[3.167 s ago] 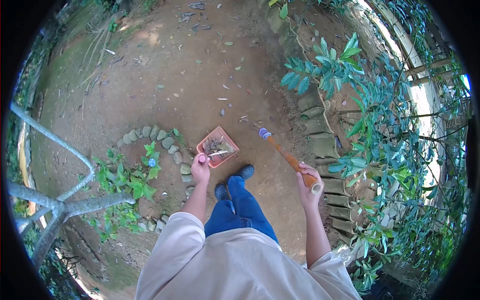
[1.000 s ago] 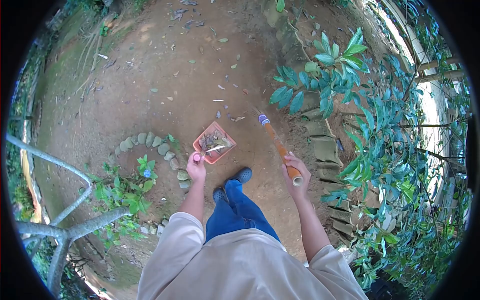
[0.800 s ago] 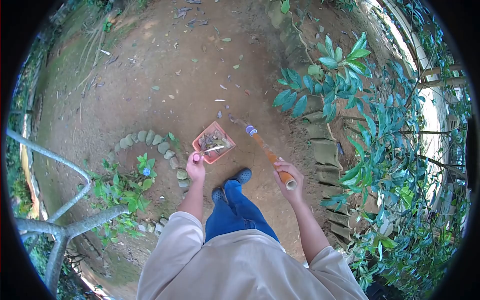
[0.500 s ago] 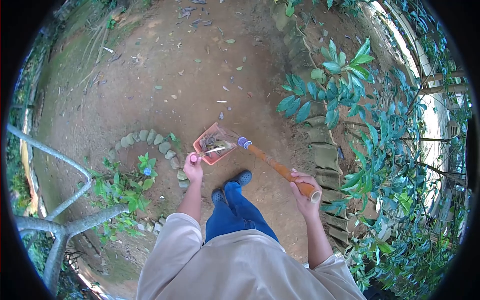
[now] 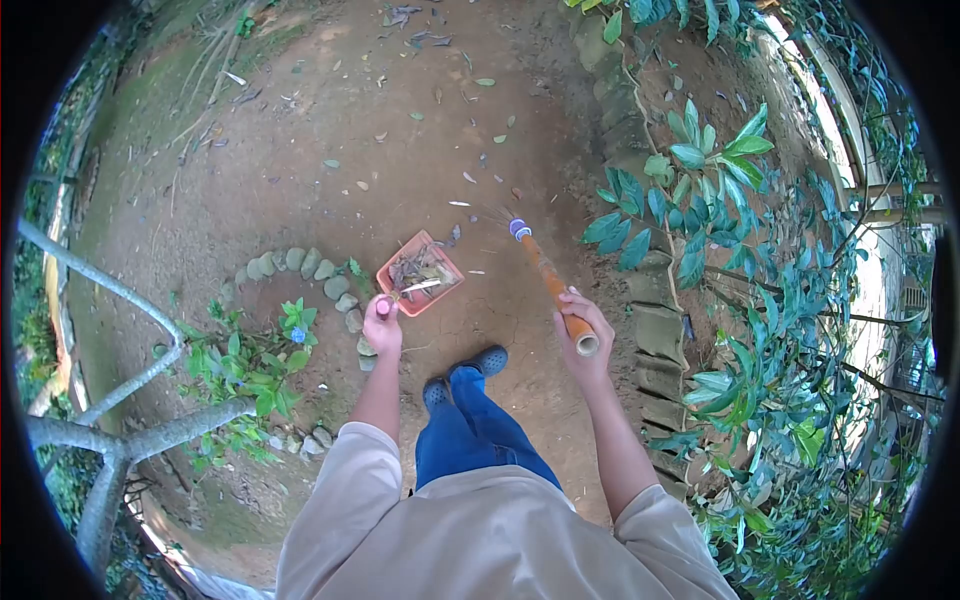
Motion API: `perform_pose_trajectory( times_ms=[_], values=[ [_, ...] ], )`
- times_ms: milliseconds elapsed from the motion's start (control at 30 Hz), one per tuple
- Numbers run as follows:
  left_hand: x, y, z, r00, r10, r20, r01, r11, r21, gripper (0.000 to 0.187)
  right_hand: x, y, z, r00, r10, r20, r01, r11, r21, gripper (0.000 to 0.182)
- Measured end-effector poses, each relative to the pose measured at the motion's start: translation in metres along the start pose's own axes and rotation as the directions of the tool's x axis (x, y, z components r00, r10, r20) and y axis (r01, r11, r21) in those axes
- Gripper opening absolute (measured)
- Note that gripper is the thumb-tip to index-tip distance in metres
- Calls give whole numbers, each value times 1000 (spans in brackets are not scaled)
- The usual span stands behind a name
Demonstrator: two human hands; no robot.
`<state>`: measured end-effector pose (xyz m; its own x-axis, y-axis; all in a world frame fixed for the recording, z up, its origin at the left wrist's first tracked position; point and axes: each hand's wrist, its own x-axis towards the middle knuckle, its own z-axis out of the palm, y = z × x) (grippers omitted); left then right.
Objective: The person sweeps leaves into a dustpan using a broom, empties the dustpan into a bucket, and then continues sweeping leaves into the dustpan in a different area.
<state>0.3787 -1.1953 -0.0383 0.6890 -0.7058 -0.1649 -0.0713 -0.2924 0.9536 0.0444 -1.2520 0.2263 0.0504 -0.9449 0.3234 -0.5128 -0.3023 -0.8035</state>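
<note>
My left hand (image 5: 382, 326) is closed round the pink handle end of an orange-red dustpan (image 5: 452, 292). Dry leaves and a pale strip of debris (image 5: 420, 285) lie in the pan, which is low over or on the dirt. In my right hand (image 5: 588, 330) is a broom with a thick bamboo handle (image 5: 548, 275) and a purple-and-white binding (image 5: 518, 229). The broom's thin bristles fan out over the ground, up and right of the dustpan and apart from it. Small leaves lie near the bristle tips.
A curved row of stones (image 5: 310, 263) borders a leafy plant (image 5: 245, 365) on the left. Pale branches (image 5: 130, 450) reach in at lower left. Along the right runs a edging of tiles (image 5: 655, 345) with bushes (image 5: 740, 360) behind. Scattered leaves (image 5: 485, 82) dot the dirt ground.
The broom head has moved away from the dustpan, up and to the right. My right hand has shifted left and forward. The dustpan has moved slightly left.
</note>
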Motion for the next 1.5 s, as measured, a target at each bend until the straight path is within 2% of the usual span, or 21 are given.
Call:
perform_pose_trajectory(
  times_ms=[67,167,200,300,367,467,700,900,1000,1100,1200,1267,1367,1467,1500],
  values=[
    [4,3,-1,1000,-11,25,12,1000,-17,36,5,6,9,997,-33,74,34,999,-5,20],
    [10,-1,-4,1000,-3,28,1,996,87,37,7,-1,16,984,-54,170,46,998,48,20],
    [9,-1,-3,1000,6,26,-8,997,71,37,6,-5,12,979,-55,195,43,997,67,20],
    [8,2,1,1000,28,-1,-28,999,39,37,0,-18,1,962,-7,275,-37,987,155,19],
    [5,4,1,999,22,-49,-19,998,56,35,-7,-35,-11,963,32,269,-82,980,180,19],
    [6,-12,-7,999,54,-1,-54,999,-2,38,-22,-52,-34,968,94,231,-146,966,216,20],
    [-12,-5,-27,998,47,39,-47,999,-9,36,-39,-74,-72,966,209,153,-239,947,213,26],
    [-36,0,-34,995,97,33,-97,995,4,35,-50,-69,-71,977,199,78,-207,973,104,23],
    [-43,0,-35,994,96,45,-97,995,25,35,-57,-58,-63,987,137,79,-138,990,14,23],
    [-50,0,-33,997,64,47,-65,998,21,34,-67,-50,-51,984,52,169,-42,997,-61,22],
    [-52,-2,-35,997,63,41,-64,998,19,35,-76,-52,-41,966,54,252,-35,996,-77,22],
    [-54,-2,-34,997,55,48,-57,998,38,35,-76,-53,-44,964,80,253,-84,996,6,22],
    [-54,-13,-30,999,41,29,-40,998,-38,35,-76,-57,-57,962,156,225,-180,979,92,22],
    [-55,0,-32,999,37,21,-39,995,89,35,-73,-69,-70,961,211,177,-236,963,133,21],
    [-54,1,-33,999,39,24,-41,997,61,35,-72,-73,-73,962,224,158,-246,959,141,21]
  ],
)
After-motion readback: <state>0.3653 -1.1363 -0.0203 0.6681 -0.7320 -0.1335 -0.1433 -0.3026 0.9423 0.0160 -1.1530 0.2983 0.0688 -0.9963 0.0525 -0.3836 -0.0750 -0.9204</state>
